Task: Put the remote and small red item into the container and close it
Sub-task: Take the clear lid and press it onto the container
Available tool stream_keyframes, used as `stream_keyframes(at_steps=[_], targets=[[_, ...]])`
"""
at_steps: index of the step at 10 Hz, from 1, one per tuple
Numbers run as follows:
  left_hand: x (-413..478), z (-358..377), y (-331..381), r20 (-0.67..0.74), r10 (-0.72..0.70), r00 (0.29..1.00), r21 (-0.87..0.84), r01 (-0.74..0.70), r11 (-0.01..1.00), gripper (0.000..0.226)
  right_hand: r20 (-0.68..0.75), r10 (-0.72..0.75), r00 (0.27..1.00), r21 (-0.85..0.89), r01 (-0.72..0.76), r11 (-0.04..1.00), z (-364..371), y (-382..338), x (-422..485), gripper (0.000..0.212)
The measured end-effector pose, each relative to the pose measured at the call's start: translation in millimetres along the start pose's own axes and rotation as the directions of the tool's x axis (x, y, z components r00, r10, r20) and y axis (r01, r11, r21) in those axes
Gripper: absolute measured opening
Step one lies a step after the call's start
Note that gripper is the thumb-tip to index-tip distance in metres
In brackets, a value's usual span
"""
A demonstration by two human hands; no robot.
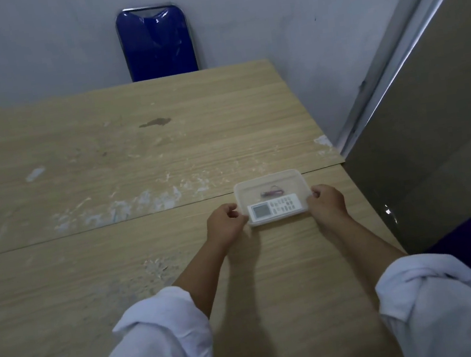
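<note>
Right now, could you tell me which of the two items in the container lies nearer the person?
The white remote, with its grey screen and buttons, lies along the near side of the clear container. The small red item sits behind it, toward the far wall.

**Container on the counter between two hands**

A container [273,195] sits on the counter [136,168], towards its right side and near the person. Inside it, the remote [276,207] lies along the near wall, with the small item [272,193] just behind it. The left hand [225,223] touches the container's left end and the right hand [327,203] its right end. A chair [156,42] stands behind the counter's far edge, against the wall [264,7].
</note>
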State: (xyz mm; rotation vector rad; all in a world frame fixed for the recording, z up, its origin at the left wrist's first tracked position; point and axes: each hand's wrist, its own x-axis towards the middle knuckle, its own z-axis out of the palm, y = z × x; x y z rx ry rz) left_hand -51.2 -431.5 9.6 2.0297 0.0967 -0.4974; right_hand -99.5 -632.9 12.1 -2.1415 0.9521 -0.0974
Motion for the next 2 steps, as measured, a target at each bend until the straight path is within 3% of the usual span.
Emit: stream_keyframes(at_steps=[2], targets=[[-15.7,-33.3,6.6,-0.034,0.06,0.998,0.004,-0.06,0.998,0.04,0.034,-0.075,0.997,-0.122,0.079,0.989,-2.9,-24.4,-22.3,0.046]])
